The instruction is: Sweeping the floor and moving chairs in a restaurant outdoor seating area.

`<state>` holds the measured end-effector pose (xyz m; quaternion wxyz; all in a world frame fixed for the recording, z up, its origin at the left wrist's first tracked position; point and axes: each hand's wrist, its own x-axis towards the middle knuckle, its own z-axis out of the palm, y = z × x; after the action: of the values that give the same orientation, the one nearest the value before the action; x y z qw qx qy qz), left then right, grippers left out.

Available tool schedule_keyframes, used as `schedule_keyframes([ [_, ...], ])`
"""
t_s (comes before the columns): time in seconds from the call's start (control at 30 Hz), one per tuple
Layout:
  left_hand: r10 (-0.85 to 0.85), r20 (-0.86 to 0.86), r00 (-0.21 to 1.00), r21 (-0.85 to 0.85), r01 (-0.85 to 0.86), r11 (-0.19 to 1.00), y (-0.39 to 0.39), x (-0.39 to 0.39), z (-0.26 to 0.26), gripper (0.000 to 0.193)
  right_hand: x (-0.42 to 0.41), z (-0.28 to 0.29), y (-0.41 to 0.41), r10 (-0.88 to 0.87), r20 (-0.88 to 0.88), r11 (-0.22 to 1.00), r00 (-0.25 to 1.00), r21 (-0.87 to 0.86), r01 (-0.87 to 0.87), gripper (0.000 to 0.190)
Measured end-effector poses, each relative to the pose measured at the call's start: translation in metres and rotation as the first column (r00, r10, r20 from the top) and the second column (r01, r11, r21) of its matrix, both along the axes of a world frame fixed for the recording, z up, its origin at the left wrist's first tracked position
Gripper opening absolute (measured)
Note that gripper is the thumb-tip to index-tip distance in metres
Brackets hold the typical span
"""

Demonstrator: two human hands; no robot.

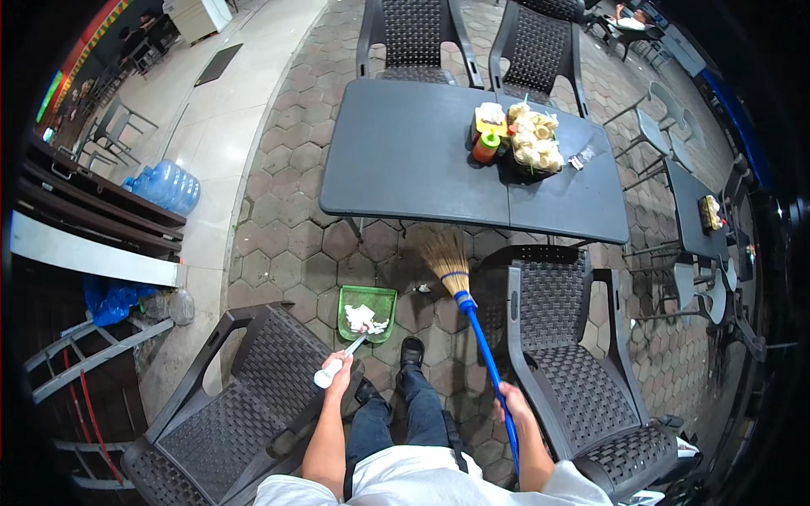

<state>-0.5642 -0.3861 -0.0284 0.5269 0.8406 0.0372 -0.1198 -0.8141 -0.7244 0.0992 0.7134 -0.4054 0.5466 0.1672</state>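
Observation:
My left hand (338, 372) grips the pale handle of a green dustpan (350, 300). Crumpled white tissues (367, 319) lie in the pan, which is low over or on the hexagonal pavers (316, 259). In my right hand (514, 403) is the blue shaft of a broom (486, 348). Its straw bristles (446, 256) fan out near the front edge of the table, to the right of the dustpan. A small white scrap (423, 288) sits on the pavers between the pan and the bristles.
A grey table (411, 152) ahead bears a basket of wrapped snacks (536, 142), a sauce bottle (486, 147) and a plastic cup (585, 154). Woven armchairs stand at my left (234, 405) and right (563, 341). A ladder (101, 354) and water jug (168, 188) are farther left.

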Motion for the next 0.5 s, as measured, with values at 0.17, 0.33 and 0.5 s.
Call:
schedule_keyframes([
  [0.17,-0.153,-0.007,0.988,-0.106,0.151,0.983,0.000,0.008,0.008,0.014,-0.002,-0.072,0.027,-0.167,-0.136,0.975,0.976,0.127,0.184,0.021],
  [0.33,-0.019,0.008,1.000,0.039,0.019,0.999,0.002,0.011,0.023,0.020,-0.075,-0.029,0.114,-0.303,-0.110,0.872,0.947,0.370,0.322,0.026],
  [0.5,0.049,0.065,0.997,0.248,-0.064,0.967,0.016,0.021,-0.008,0.024,-0.095,0.024,0.162,-0.288,-0.096,0.939,0.953,0.168,0.301,0.027],
])
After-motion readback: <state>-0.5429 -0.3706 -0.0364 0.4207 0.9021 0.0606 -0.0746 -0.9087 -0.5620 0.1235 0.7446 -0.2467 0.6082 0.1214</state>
